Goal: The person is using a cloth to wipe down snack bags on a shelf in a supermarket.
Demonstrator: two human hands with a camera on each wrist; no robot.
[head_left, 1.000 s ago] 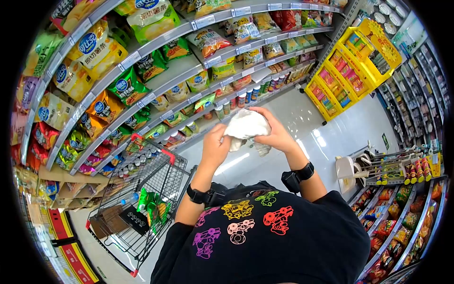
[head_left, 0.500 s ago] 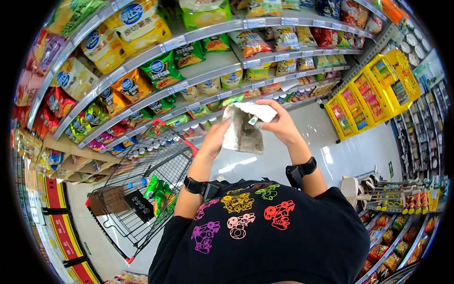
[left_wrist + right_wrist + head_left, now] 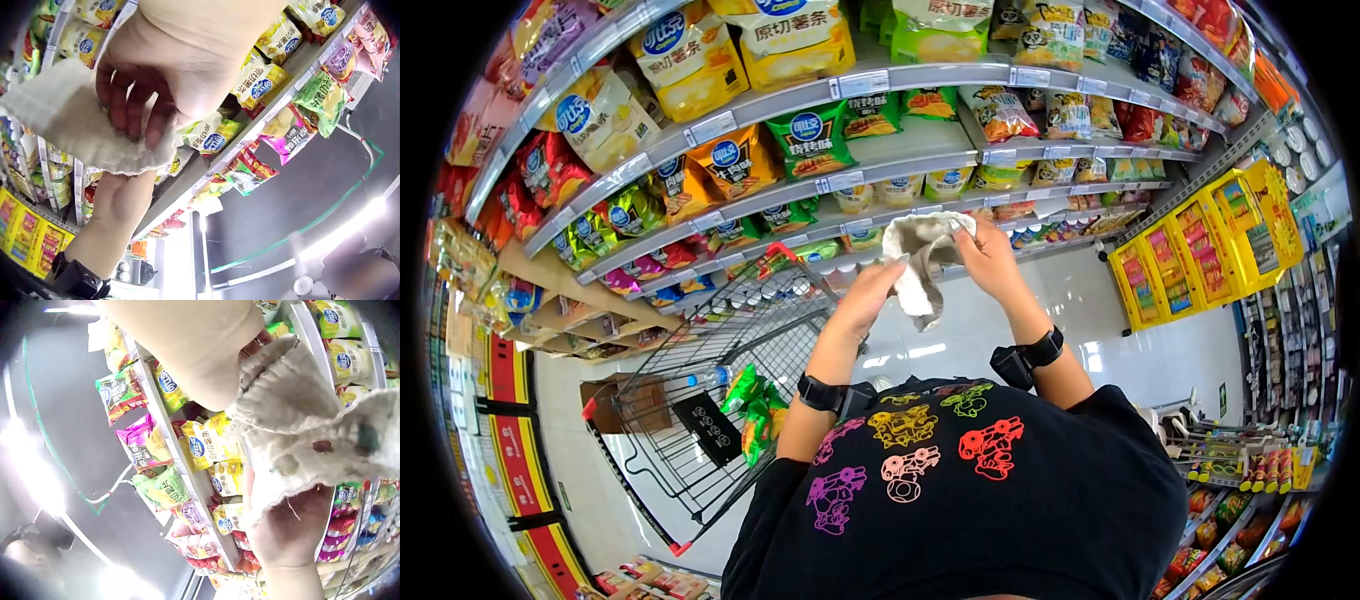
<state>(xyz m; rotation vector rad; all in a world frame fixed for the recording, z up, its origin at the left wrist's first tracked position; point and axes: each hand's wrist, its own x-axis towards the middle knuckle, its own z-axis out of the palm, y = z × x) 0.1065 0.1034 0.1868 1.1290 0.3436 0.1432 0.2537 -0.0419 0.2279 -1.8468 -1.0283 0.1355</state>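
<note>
A soft off-white cloth is stretched between my two hands in the head view, its lower end hanging in folds. My left hand pinches its left side between thumb and fingers. On the other side, my right hand grips the upper edge. In the left wrist view the left fingers curl over the pale cloth. A puckered weave, a stitched edge and small dark red and green patches show on the cloth in the right wrist view, where the right hand's fingers are mostly hidden.
Shelves of snack bags curve across the front. A wire shopping cart stands to my left, holding green snack bags, a bottle and a black box. A yellow display rack stands to the right, with mops nearer me.
The bunched cloth was spread, showing its grey inner side and a small tag, and now hangs more gathered. Both hands still hold it. The head view has shifted, moving the shelves rightward and down.
</note>
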